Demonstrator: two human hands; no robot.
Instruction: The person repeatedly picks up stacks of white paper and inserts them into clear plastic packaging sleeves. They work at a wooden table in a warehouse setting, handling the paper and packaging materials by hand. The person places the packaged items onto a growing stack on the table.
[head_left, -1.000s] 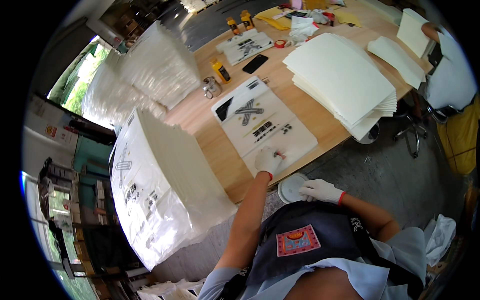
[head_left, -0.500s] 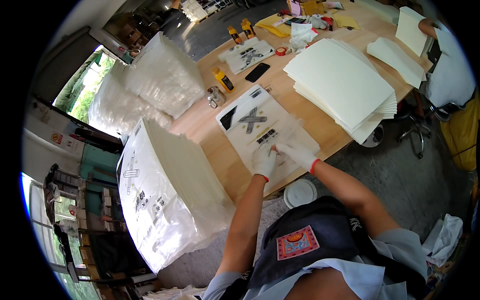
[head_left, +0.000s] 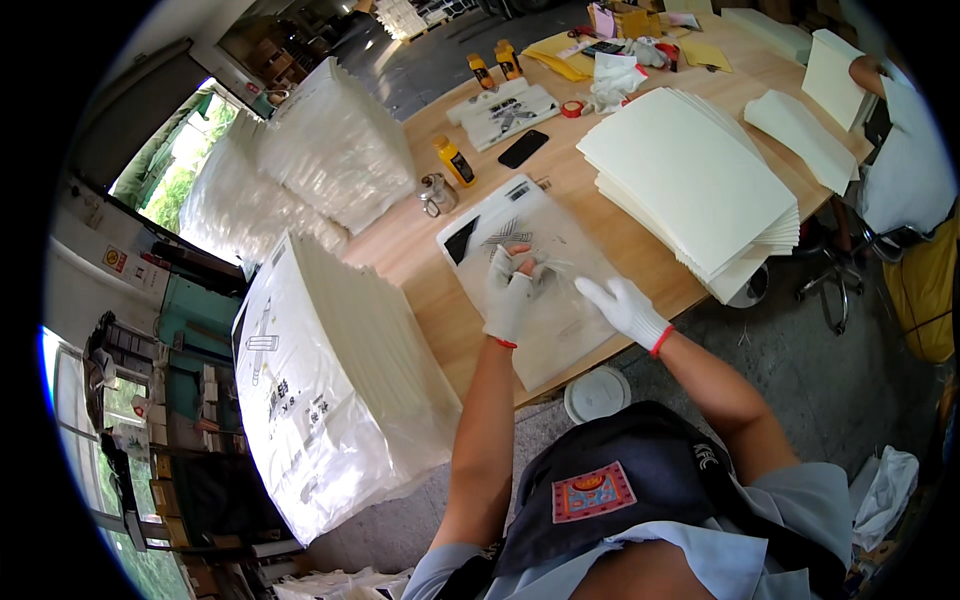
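A clear plastic bag (head_left: 560, 340) printed with a crossed-pencils drawing lies flat on the wooden table in front of me. My left hand (head_left: 508, 295), in a white glove with bare fingertips, is closed on the film over the drawing, which wrinkles around the fingers. To its right, my right hand (head_left: 628, 308), also gloved with a red cuff, stretches its fingers out over the bag's right edge and holds nothing. Whether the right fingertips touch the film is hard to see.
A tall stack of cream sheets (head_left: 695, 185) stands to the right, a plastic-wrapped stack (head_left: 335, 380) to the left. Beyond the bag are a yellow bottle (head_left: 454, 161), a metal canister (head_left: 436, 195) and a phone (head_left: 523, 150). A co-worker's arm (head_left: 870, 76) reaches in at the far right.
My left hand has moved up the bag, away from me, and the film bunches there. The right hand has drawn apart to the right, its fingers extended.
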